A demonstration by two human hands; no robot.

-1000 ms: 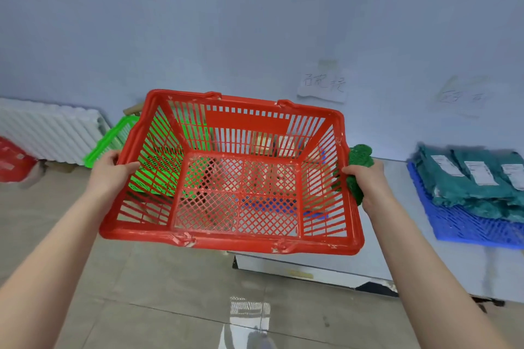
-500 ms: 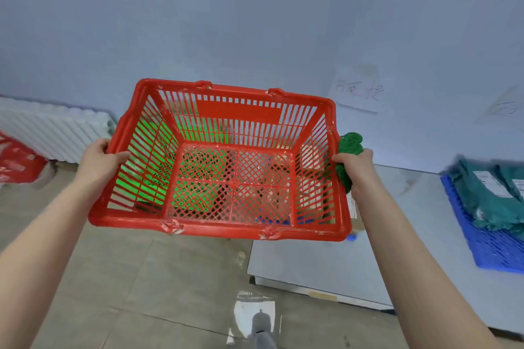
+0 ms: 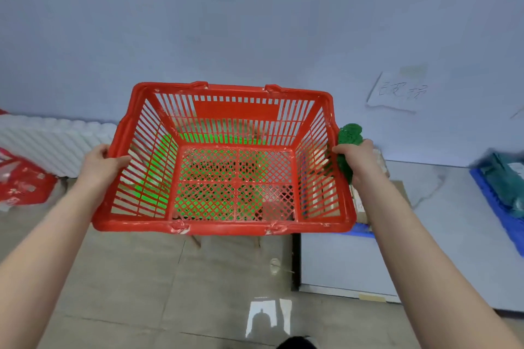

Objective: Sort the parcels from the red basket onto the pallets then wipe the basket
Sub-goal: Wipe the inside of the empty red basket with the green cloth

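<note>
The red basket is in the air in front of me, tilted so its inside faces me, with nothing inside it. My left hand grips its left rim. My right hand grips the right rim and also holds a bunched green cloth against the outside of that wall. Teal parcels lie blurred on a blue pallet at the far right. The corner of another blue pallet peeks out under the basket's right side.
A green basket shows through the red mesh, behind and below. A white radiator and a red bag stand at the left wall. A grey platform fills the right; tiled floor lies below.
The basket has swung left with my view, away from the teal parcels, which have slid to the right edge. Both hands keep the same hold on the rims.
</note>
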